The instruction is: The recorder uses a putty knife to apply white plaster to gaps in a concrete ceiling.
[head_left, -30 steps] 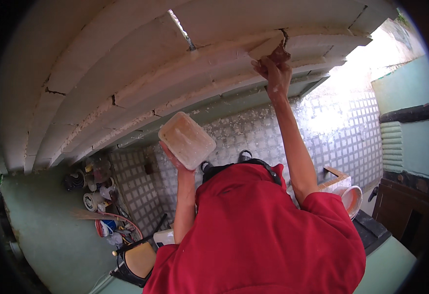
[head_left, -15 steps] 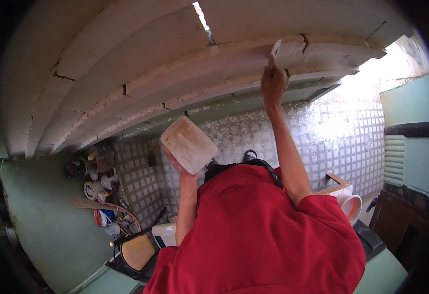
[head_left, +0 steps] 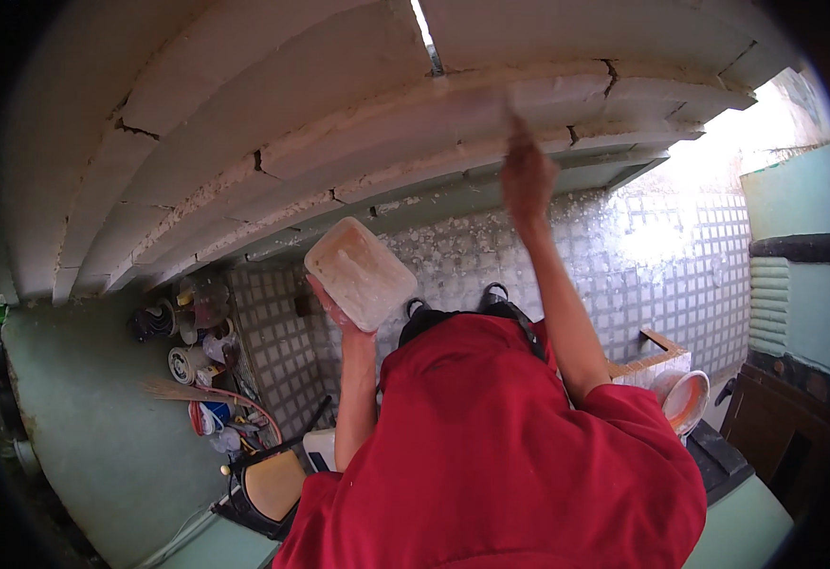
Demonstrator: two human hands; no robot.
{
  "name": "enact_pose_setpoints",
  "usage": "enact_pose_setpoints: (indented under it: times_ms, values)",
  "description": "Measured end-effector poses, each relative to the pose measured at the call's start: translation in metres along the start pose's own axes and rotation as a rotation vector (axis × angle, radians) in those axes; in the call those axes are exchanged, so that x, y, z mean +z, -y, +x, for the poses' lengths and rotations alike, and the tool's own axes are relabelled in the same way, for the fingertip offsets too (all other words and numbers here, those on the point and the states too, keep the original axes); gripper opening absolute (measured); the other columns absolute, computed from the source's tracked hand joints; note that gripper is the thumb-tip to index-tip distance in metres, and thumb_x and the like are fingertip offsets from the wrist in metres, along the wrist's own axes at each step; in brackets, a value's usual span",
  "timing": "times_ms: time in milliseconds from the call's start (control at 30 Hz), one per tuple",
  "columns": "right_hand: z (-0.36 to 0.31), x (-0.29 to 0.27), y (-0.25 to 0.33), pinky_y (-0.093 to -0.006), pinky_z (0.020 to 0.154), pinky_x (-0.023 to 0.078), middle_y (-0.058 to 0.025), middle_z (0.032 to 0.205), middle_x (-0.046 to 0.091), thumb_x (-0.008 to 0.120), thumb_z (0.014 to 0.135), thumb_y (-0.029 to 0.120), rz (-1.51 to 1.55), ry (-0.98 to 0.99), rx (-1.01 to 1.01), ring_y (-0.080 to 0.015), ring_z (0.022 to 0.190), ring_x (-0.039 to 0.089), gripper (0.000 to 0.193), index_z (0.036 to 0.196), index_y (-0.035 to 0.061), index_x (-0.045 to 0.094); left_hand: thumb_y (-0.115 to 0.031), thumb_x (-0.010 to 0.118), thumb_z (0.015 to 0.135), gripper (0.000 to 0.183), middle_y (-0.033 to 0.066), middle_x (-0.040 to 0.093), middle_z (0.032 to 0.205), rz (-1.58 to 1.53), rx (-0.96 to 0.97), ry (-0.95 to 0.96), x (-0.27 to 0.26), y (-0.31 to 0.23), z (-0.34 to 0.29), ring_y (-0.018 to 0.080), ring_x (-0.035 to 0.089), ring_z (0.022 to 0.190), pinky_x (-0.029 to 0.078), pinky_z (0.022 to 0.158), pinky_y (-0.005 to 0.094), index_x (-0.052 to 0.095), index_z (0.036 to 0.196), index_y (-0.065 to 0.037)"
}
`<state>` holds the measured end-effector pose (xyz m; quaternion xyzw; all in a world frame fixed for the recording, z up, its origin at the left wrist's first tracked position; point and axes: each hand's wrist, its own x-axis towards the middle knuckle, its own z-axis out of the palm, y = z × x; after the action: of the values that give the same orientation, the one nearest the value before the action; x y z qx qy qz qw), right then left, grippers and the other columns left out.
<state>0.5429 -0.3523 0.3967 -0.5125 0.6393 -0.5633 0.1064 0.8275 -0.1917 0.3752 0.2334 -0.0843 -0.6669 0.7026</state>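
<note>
My left hand (head_left: 335, 305) holds up a white rectangular tray (head_left: 360, 273) smeared with pale paste, gripping it from underneath. My right hand (head_left: 527, 175) is stretched up to the white cracked ceiling (head_left: 291, 114). It is shut on a small flat blade (head_left: 510, 112), blurred by motion, which lies against a pale filled seam (head_left: 566, 95) between two ceiling panels. My red shirt (head_left: 500, 455) fills the lower middle of the view.
Grey patterned floor tiles (head_left: 680, 275) lie below. At the left stand cans, bottles and a broom (head_left: 192, 391), with a yellow-topped stool (head_left: 265, 484) close by. A white bucket (head_left: 685, 398) and an open box (head_left: 656, 358) sit at the right. Green walls (head_left: 92, 427) close both sides.
My right hand has slid left along the ceiling seam with the blade. The tray in my left hand has stayed at about the same height.
</note>
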Motion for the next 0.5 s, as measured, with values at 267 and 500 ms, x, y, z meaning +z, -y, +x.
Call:
enact_pose_setpoints:
  times_ms: [267,500]
  values:
    - [0.0,0.027,-0.017,-0.0461,0.062,0.047,-0.0207,0.067,0.06,0.054,0.095,0.01,-0.121,-0.027,0.094,-0.0338,0.055,0.057,0.043,0.133,0.0271,0.065,-0.072,0.048,0.091,0.083,0.0067,0.047,0.15,0.14,0.069,-0.117,-0.006,-0.022,-0.012,0.0326,0.051,0.132,0.044,0.109,0.0531,0.037,0.152,-0.017]
    - [-0.045,0.058,0.028,-0.0401,0.057,0.047,-0.0202,0.072,0.062,0.055,0.089,0.001,0.042,0.069,0.022,-0.0308,0.055,0.054,0.051,0.133,0.0236,0.065,-0.072,0.048,0.091,0.083,0.007,0.047,0.15,0.101,0.03,-0.118,-0.006,-0.036,-0.007,0.0329,0.051,0.131,0.045,0.108,0.0531,0.036,0.153,-0.018]
